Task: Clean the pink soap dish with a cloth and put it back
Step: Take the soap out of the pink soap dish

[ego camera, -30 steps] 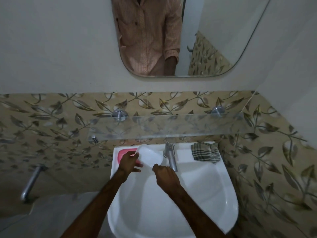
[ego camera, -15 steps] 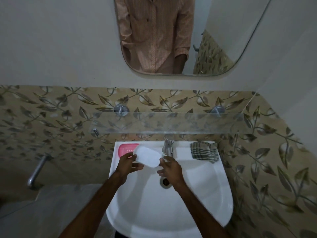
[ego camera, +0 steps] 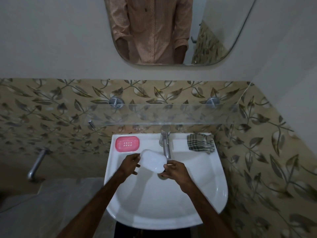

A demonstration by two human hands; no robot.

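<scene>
The pink soap dish (ego camera: 127,143), an oval tray with a slotted middle, sits on the back left corner of the white sink (ego camera: 202,208). A translucent white lid (ego camera: 152,160) is held over the basin just below the tap. My left hand (ego camera: 131,164) grips its left end and my right hand (ego camera: 175,172) grips its right end. A checked cloth (ego camera: 200,143) lies crumpled on the sink's back right corner, apart from both hands.
A chrome tap (ego camera: 165,143) stands at the back centre of the sink. A glass shelf (ego camera: 164,115) juts out from the leaf-patterned tiles above it. A mirror (ego camera: 214,31) hangs higher up. A metal pipe (ego camera: 36,166) sticks out of the wall at left.
Both hands have drawn the white lid off the pink dish and toward me over the basin. The pink dish is now fully uncovered.
</scene>
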